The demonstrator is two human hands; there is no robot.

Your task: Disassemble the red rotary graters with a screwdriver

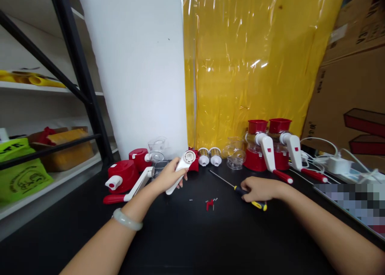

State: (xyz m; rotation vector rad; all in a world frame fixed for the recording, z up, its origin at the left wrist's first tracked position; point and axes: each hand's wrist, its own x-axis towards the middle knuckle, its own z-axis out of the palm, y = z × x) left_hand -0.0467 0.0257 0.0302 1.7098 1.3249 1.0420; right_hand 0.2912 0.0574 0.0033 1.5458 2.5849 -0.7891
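Observation:
My left hand (171,175) is closed round a white plastic crank arm (189,157), whose round socket end points up and away from me. On the black table, my right hand (255,188) has its fingers round the handle of a screwdriver (261,205) with a black and yellow grip. The screwdriver's metal shaft points to the back left. Between my hands lie small red pieces (209,204) with several little metal pins or screws beside them.
Red grinder bodies (122,174) and a red-handled crank (114,198) sit at the left. Metal drums (215,156) and clear plastic parts (235,156) stand behind. Two assembled red-and-white grinders (255,158), white cables and chargers (338,164) are at the right; shelves (48,88) flank the left.

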